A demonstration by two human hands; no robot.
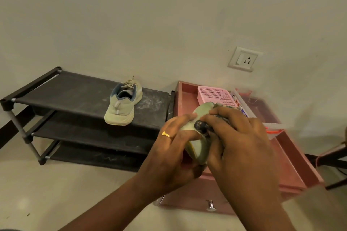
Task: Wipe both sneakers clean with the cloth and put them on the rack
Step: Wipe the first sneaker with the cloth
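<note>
One pale green sneaker [123, 105] with a blue lining stands on the top shelf of the black three-tier rack [62, 90], heel towards me. A second pale sneaker [200, 148] is held in the air over the pink drawer, sole side towards me, mostly hidden by my hands. My left hand [169, 155], with a gold ring, grips its left side. My right hand [240, 144] presses a dark patterned cloth [203, 126] against the sneaker's upper part.
An open pink drawer [293, 165] with a metal knob sits right of the rack. It holds a pink mesh basket [216, 95] and a clear container with an orange clip. A wall socket [244, 59] is above. A dark chair leg stands at far right.
</note>
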